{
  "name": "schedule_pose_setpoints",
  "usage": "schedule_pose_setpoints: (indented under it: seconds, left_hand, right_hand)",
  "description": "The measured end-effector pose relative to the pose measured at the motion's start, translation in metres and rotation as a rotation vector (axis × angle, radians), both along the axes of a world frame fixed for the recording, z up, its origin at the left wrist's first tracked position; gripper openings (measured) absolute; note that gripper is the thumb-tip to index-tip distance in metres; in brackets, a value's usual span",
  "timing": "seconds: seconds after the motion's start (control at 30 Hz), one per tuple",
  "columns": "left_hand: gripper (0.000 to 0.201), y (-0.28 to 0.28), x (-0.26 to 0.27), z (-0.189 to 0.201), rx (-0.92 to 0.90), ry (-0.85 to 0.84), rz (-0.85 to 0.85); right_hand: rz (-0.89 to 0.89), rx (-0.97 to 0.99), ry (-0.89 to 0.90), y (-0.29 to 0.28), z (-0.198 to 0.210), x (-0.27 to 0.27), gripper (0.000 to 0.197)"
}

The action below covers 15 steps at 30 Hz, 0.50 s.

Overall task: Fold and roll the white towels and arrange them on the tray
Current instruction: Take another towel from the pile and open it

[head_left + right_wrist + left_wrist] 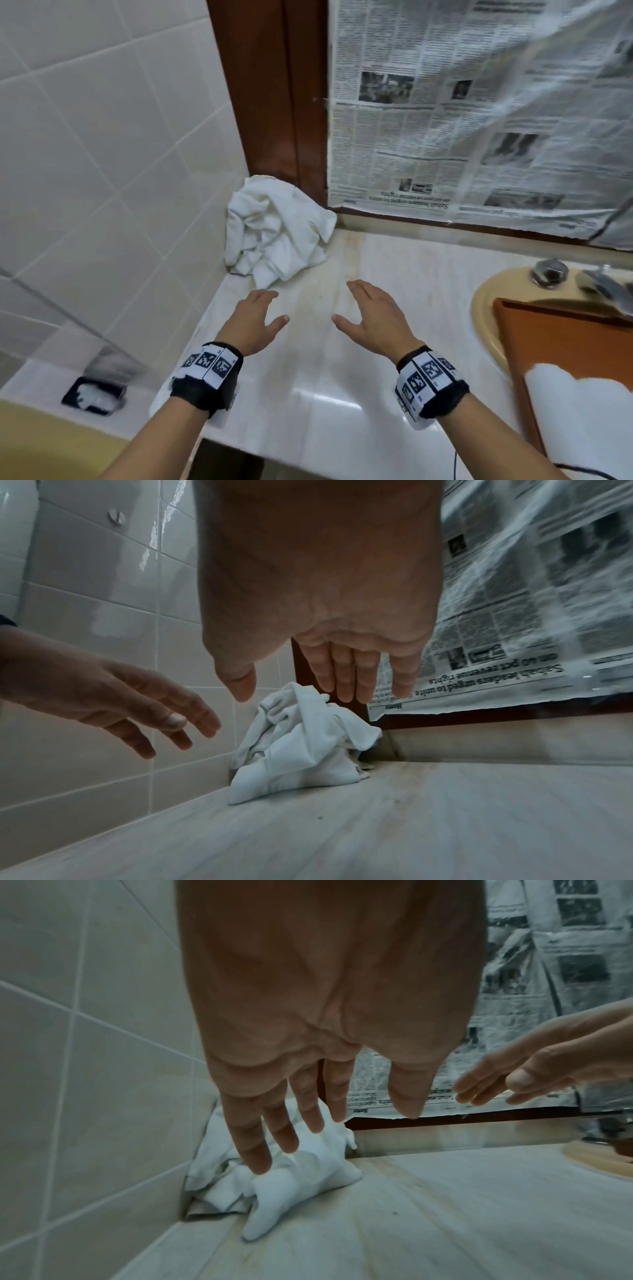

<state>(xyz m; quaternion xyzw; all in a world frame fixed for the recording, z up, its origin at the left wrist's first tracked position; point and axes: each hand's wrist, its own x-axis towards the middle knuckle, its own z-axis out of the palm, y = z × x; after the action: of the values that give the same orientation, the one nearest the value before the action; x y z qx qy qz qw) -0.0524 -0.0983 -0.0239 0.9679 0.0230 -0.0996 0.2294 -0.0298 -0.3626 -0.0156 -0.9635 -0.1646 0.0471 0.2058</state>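
A crumpled heap of white towels [277,228] [294,1175] [304,748] lies in the far left corner of the marble counter [308,359], against the tiled wall. My left hand [260,315] [308,1069] hovers just short of the heap, fingers straight and spread, holding nothing. To its right, my right hand [370,315] [325,647] is also flat and empty above the counter. An orange tray [555,339] lies across the sink at the right, with white rolled towels [582,411] on its near part.
A yellow sink [483,308] with a metal tap [606,287] is at the right. Newspaper under plastic film [479,120] covers the panel behind the counter, framed in brown wood [270,102]. White tiles [102,137] stand on the left.
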Motion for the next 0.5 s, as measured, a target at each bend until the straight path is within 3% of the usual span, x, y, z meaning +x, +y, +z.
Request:
schedule_pose_setpoints:
  seconds: [0.5]
  left_hand:
    - [0.070,0.042,0.151,0.007,0.138,-0.131,0.157]
  right_hand:
    - [0.112,-0.053,-0.011,0.096,-0.012,0.188,0.079]
